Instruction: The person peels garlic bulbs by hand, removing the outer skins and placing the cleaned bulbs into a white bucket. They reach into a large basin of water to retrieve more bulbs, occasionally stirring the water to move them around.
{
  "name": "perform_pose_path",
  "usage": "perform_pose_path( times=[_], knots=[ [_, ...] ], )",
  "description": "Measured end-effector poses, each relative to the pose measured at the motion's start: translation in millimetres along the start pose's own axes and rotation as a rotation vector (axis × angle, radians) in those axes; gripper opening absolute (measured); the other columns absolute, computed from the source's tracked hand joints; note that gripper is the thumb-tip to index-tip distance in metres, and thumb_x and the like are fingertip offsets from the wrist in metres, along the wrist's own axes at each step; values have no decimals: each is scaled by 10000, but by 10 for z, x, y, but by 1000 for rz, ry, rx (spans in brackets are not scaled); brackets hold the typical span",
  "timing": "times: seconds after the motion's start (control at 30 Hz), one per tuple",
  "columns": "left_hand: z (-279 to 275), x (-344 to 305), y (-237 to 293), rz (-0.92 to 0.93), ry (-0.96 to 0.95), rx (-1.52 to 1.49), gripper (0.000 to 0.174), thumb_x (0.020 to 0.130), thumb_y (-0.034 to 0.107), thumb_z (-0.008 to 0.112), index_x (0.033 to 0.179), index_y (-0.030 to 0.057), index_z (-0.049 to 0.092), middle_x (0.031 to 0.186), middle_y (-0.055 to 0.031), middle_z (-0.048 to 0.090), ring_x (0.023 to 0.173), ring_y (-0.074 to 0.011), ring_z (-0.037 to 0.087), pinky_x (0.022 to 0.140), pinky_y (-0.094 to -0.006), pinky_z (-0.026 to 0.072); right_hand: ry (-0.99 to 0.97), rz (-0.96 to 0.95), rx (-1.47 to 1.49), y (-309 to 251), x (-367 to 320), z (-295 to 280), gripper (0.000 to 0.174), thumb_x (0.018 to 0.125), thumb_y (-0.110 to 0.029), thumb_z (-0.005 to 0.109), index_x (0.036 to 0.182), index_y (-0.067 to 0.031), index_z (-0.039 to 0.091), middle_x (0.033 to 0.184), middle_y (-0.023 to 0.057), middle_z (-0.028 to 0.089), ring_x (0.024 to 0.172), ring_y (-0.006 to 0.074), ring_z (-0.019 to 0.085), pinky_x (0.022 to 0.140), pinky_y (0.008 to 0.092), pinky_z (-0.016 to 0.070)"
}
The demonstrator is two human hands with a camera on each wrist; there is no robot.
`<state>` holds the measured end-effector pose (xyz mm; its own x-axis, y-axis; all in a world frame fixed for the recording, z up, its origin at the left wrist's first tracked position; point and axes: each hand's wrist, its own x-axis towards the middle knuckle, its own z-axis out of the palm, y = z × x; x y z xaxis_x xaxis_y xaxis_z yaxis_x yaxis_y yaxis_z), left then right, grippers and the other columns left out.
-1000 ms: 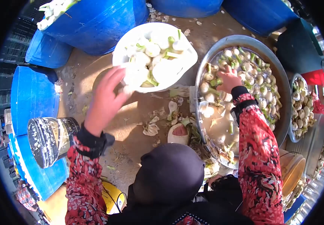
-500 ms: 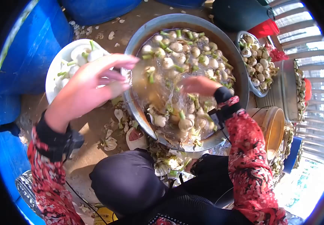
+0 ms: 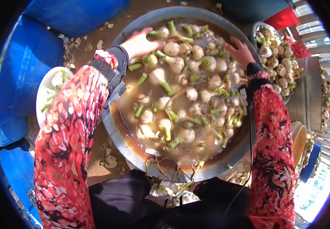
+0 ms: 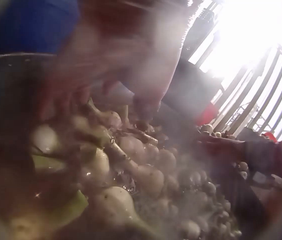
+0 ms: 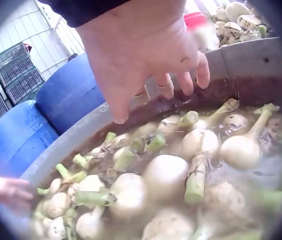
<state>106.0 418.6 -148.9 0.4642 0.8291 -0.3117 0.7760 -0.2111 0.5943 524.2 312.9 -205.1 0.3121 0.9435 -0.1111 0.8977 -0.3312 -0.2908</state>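
A wide metal tub [image 3: 113, 126] of murky water is filled with pale round bulbs [image 3: 191, 93] on cut green stems. At its upper left my left hand [image 3: 142, 44] reaches over the bulbs, fingers spread and extended; the left wrist view shows that hand [image 4: 126, 55] blurred above them. Near the tub's right rim my right hand [image 3: 242, 53] has its fingers apart. In the right wrist view the same hand [image 5: 141, 55] hangs above the water and bulbs [image 5: 166, 177], its fingers slightly bent, with nothing held.
A white basin [image 3: 42, 95] of bulbs stands left of the tub, beside blue barrels [image 3: 27, 57]. To the right are a heaped basin of bulbs [image 3: 283, 66], a metal container [image 3: 306, 91] and an orange-brown bucket [image 3: 297, 141]. Peelings [image 3: 109, 158] lie on the floor.
The view has shifted toward the tub. My left hand has gone from beside the white basin to over the tub's upper left; my right hand has moved from among the bulbs to the right rim.
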Motion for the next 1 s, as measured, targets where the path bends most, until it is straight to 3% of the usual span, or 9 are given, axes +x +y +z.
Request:
perform_pose_path(
  times=[0.1, 0.13, 0.3, 0.4, 0.43, 0.47, 0.53, 0.6, 1.0],
  knots=[
    [192, 217, -103, -36, -133, -140, 1062, 825, 649, 692, 1581, 73, 219, 1531, -273, 386, 1405, -365, 411, 1118, -420, 378, -367, -223, 115, -194, 102, 17, 838, 847, -665, 640, 1526, -228, 417, 1551, 230, 365, 1365, 400, 451, 1106, 413, 402],
    [259, 315, -160, -20, -163, -196, 1072, 825, 679, 677, 1593, 103, 199, 1543, -265, 372, 1405, -361, 410, 1098, -438, 393, -445, 141, 401, -409, 57, 33, 1019, 833, -739, 617, 1597, -173, 250, 1636, 190, 219, 1475, 343, 294, 1132, 458, 361],
    [559, 317, 107, -53, -426, -240, 970, 850, 714, 601, 1599, 227, 222, 1602, -170, 322, 1477, -323, 294, 1163, -448, 289, -846, 78, 327, -883, -297, -205, 1141, 771, -855, 554, 1600, -148, 215, 1656, 157, 170, 1509, 372, 191, 1126, 669, 265],
    [662, 224, 43, 29, -586, -139, 923, 856, 687, 613, 1582, 219, 287, 1590, -169, 345, 1471, -297, 312, 1173, -416, 282, -853, -88, 162, -945, -474, -101, 1058, 828, -820, 524, 1566, -95, 307, 1603, 188, 308, 1452, 307, 342, 1201, 427, 244],
    [695, 135, 109, 0, -648, -154, 904, 859, 672, 622, 1573, 211, 315, 1584, -169, 356, 1463, -292, 327, 1173, -407, 286, -999, -283, 196, -940, -540, -161, 1029, 825, -821, 525, 1545, -104, 360, 1604, 175, 309, 1437, 313, 364, 1200, 419, 259],
    [726, 21, 153, -34, -710, -169, 884, 861, 657, 631, 1563, 203, 343, 1578, -169, 366, 1455, -287, 341, 1173, -397, 289, -1070, 78, 226, -1002, -643, -98, 1177, 755, -836, 601, 1598, -118, 203, 1639, 181, 203, 1504, 349, 206, 1145, 579, 330],
    [847, -174, 91, -34, -754, -249, 862, 872, 630, 652, 1535, 145, 392, 1538, -182, 417, 1415, -281, 390, 1153, -378, 317, -1147, 206, 442, -1120, -962, -78, 1026, 811, -708, 680, 1558, -105, 319, 1604, 166, 313, 1468, 295, 301, 1201, 445, 252],
    [1041, -170, -68, 106, -766, -101, 873, 819, 634, 668, 1475, 88, 479, 1465, -171, 516, 1364, -278, 466, 1141, -376, 345, -1346, 149, 600, -1040, -1215, 18, 1266, 739, -771, 693, 1591, -25, 128, 1627, 236, 198, 1494, 341, 240, 1202, 470, 271],
    [273, -1345, 545, 296, -1095, -25, 789, 917, 376, 705, 1553, 98, 329, 1338, -172, 587, 1190, -235, 595, 1065, -368, 428, -1225, -527, 21, -1107, -2289, -809, 893, 906, -661, 593, 1406, 66, 457, 1529, 234, 317, 1345, 380, 460, 1130, 444, 377]
  ],
)
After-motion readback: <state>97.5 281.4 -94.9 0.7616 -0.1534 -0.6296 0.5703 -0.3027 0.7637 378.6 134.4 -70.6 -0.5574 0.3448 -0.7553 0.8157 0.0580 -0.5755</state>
